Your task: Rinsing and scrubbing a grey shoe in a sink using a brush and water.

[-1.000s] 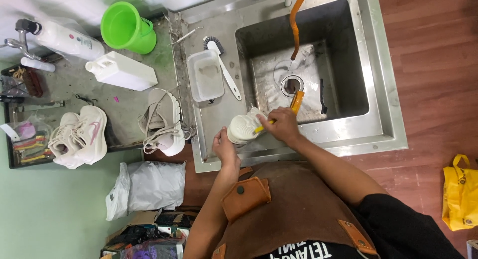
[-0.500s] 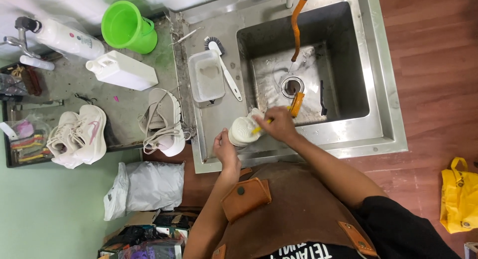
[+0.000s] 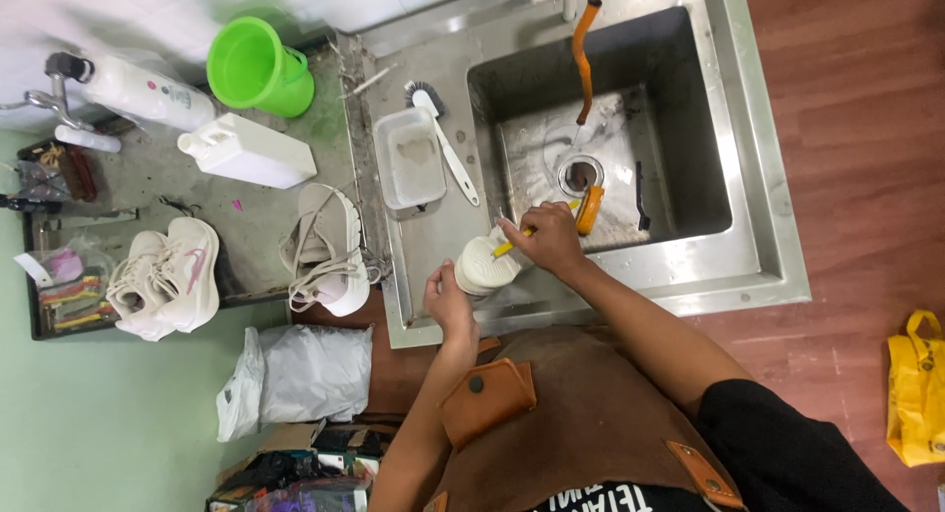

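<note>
Standing beside the steel sink [image 3: 758, 226], a person in a brown apron [image 3: 581, 423] bends over its front edge. From the head view, the left hand [image 3: 448, 300] has its grip closed around the near side of a pale shoe [image 3: 484, 266], held sole-up just over the drainboard at the basin's near left corner. The right hand [image 3: 549, 238] has its grip pinched on a yellow-handled brush [image 3: 514, 244], whose tip rests against the shoe's sole. An orange-handled tool [image 3: 589, 209] lies in the basin just beside that hand, near the drain [image 3: 581, 172], and an orange hose [image 3: 584, 64] hangs down from the tap above.

On the drainboard sit a clear rectangular tub [image 3: 409, 158] and a white long-handled brush [image 3: 448, 148] with dark bristles, touching the tub's right side. Left of the sink, on the grey tabletop [image 3: 276, 217], stands a bright green bucket [image 3: 254, 69]; a white rectangular jug [image 3: 246, 150] lies on its side just below it, and a white cylindrical bottle [image 3: 148, 91] with a small coloured label lies further left. A beige sandal [image 3: 325, 246] sits near the tabletop's front edge, and a pair of cream sneakers [image 3: 162, 276] rests well to its left. A white plastic bag [image 3: 295, 374] sags below the tabletop, and a yellow bag [image 3: 915, 389] sits on the reddish wooden floor [image 3: 847, 128] at far right.
</note>
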